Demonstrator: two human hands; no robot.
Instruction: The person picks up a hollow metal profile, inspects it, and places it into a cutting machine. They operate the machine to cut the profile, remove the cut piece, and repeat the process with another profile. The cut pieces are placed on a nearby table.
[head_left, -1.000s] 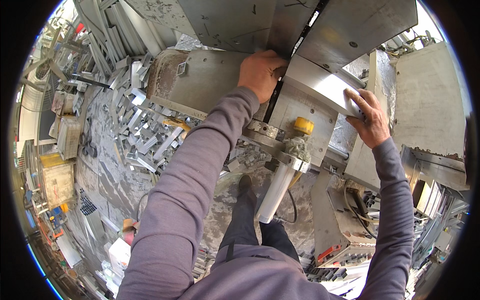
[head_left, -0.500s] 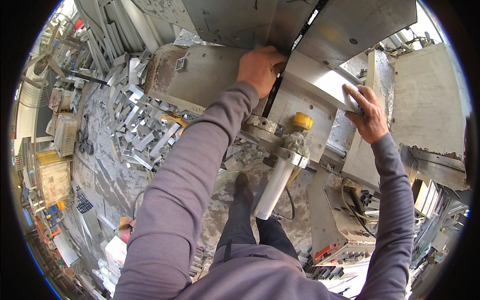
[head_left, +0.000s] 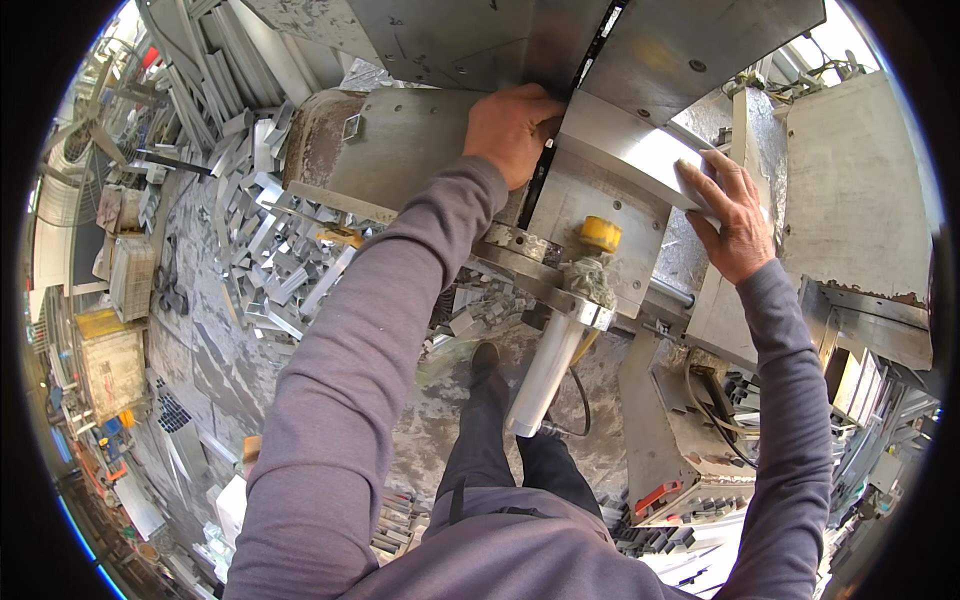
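A silver metal bar (head_left: 618, 150), smooth and rectangular, lies across the machine's metal bed (head_left: 590, 195), just right of a dark slot (head_left: 541, 180). My left hand (head_left: 512, 128) is at the slot beside the bar's left end, its fingers curled. Their tips point into the dark gap, and whatever they hold is hidden. Around the bar's right end is my right hand (head_left: 735, 218), closed, with fingers over the top and the thumb along the near side. Large grey metal guard plates (head_left: 700, 60) stand just beyond the bar.
In front of the bed, a silver cylinder (head_left: 548, 375) with a yellow knob (head_left: 600, 234) above it juts toward me. A small square tube offcut (head_left: 352, 127) sits on the left plate. Metal offcuts (head_left: 270, 240) are heaped on the floor at left. A grey cabinet (head_left: 850, 190) stands at right.
The whole view has shifted slightly. My right hand lies a little flatter on the bar's end. My left hand stays at the slot, and the bar looks unmoved against the bed.
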